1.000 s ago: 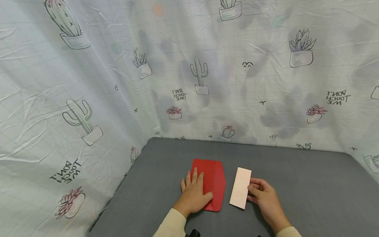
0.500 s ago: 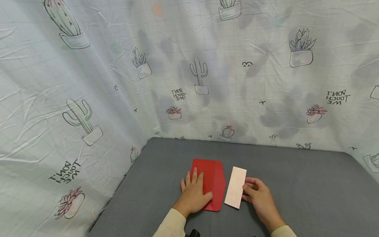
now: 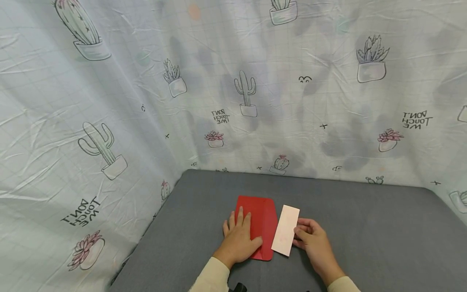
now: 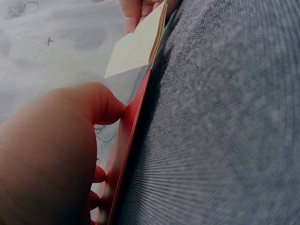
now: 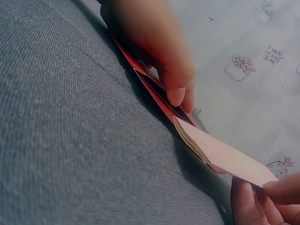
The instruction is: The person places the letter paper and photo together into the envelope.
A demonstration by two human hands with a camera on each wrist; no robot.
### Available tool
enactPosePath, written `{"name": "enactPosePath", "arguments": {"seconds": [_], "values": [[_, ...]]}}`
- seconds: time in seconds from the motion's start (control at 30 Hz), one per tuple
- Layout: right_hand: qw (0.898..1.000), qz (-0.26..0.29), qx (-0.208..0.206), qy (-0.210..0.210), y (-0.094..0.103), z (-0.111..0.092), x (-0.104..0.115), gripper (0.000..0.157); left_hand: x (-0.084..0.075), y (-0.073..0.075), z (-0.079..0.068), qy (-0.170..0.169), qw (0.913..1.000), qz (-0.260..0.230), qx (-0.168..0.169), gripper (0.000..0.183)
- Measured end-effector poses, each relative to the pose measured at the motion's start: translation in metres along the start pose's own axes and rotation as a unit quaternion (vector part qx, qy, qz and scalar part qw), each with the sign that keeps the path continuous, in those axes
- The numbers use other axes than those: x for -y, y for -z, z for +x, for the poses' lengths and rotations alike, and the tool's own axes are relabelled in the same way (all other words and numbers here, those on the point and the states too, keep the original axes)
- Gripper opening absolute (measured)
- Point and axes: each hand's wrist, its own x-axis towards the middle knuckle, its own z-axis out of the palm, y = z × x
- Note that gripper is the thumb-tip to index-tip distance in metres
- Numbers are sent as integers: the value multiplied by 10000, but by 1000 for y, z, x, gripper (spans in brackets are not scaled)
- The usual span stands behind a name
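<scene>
A red envelope [image 3: 262, 221] lies flat on the grey table [image 3: 365, 227], its flap side toward the right. My left hand [image 3: 238, 239] rests flat on the envelope's left half, fingers straight. My right hand [image 3: 310, 239] pinches the right edge of a pale pink folded slip [image 3: 285, 230], whose left edge overlaps the envelope's right side. In the right wrist view the slip [image 5: 225, 157] is tilted, its near corner at the envelope's [image 5: 154, 89] opening beside my left thumb [image 5: 176, 84]. In the left wrist view the slip [image 4: 138, 44] hangs just above the envelope's edge [image 4: 133, 126].
A white cloth printed with cacti [image 3: 248, 93] hangs as a wall behind and to the left of the table. Bare grey surface stretches to the right and toward the back edge.
My right hand has slid the pink slip leftward, from apart from the envelope to overlapping its right edge. The left hand and envelope have stayed put.
</scene>
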Motion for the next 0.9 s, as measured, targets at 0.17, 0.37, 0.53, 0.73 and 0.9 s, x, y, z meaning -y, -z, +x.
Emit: {"name": "enactPosePath", "arguments": {"seconds": [0.17, 0.37, 0.53, 0.73, 0.9], "values": [[10000, 38, -32, -58, -2, 2, 0, 38, -1, 0, 1, 18, 10000, -5, 22, 87], [9998, 191, -54, -77, -5, 4, -1, 38, -1, -1, 1, 53, 10000, 9, 23, 88], [9995, 313, -40, -89, -9, 5, -2, 38, -2, -1, 1, 49, 10000, -29, 27, 87], [9993, 352, -18, -153, -12, 5, 0, 37, -1, -2, 2, 23, 10000, -58, 51, 86], [9995, 283, -56, -146, -14, 5, 1, 37, -1, -1, 2, 42, 10000, -62, 51, 86]]}}
